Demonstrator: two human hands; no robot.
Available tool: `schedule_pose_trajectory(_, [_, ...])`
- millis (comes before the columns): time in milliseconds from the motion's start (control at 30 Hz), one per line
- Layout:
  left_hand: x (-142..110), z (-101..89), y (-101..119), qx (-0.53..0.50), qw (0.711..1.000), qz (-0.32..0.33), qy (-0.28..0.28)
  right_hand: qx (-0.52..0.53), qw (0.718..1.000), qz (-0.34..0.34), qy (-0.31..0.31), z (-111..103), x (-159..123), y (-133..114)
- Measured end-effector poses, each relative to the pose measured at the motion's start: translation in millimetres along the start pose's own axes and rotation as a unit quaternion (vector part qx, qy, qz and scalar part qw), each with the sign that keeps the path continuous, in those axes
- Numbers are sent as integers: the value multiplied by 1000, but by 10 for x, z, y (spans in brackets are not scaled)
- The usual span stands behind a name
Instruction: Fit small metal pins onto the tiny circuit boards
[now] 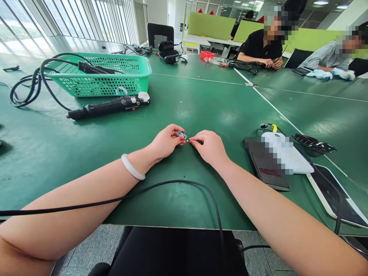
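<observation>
Circuit board (181, 134), flat, rectangular, is pinched by left hand (167, 142) while right hand (209, 145) grips pale bit (188, 140)

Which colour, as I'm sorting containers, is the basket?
The basket is mint green, in the head view.

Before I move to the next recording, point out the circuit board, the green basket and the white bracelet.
Circuit board (181, 134): head view, on its exposed face.
Green basket (106, 85): head view, on its near side wall.
White bracelet (132, 168): head view, midway along its visible band.
</observation>
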State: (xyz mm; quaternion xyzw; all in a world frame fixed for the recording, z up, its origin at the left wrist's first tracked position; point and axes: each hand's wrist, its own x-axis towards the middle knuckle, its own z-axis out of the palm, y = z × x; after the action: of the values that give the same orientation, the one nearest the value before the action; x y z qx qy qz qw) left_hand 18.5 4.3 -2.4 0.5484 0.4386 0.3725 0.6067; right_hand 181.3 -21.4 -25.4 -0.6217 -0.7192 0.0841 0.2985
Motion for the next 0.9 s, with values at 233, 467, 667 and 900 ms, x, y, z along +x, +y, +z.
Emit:
schedule_pose_trajectory(233, [-6,-9,8,18,1000,-6,-8,-10,1000,-10,20,-31,-10,-11])
schedule_pose_trajectory(467, [-16,-18,3,43,999,-2,-15,18,999,20,42,-30,-20,-16])
schedule_pose_trajectory(667, [-37,1,42,69,997,-13,-15,43,995,77,42,-11,25,53])
schedule_pose_trajectory(900, [-19,-12,14,48,999,0,-19,51,992,106,52,9,39,95])
